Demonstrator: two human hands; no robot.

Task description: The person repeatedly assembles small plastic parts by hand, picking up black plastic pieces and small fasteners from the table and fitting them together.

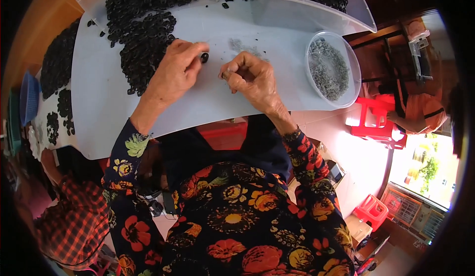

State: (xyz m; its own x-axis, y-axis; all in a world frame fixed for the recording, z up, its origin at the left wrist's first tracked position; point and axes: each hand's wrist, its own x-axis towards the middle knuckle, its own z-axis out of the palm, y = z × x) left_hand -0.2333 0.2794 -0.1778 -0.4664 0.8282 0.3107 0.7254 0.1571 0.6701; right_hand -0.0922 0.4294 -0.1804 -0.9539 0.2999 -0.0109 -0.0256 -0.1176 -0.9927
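My left hand (176, 69) is closed, with a small black plastic part (204, 57) pinched between thumb and forefinger. To its right, my right hand (251, 79) is curled, thumb and fingertips together; whatever they hold is too small to make out. Both hands hover over the pale table (208, 100). Beside my left hand spreads a large heap of small black plastic parts (143, 53). A round clear tub (357, 80) of small silvery metal pieces (327, 70) stands right of my right hand. Loose metal pieces (242, 46) lie beyond my hands.
A translucent bin (297, 16) holding more black parts stands at the back right. On the left are further black piles (54, 61) and a blue basket (28, 98). A person in a checked shirt (76, 216) sits at left; another in orange (425, 113) is at right, near red stools (373, 117).
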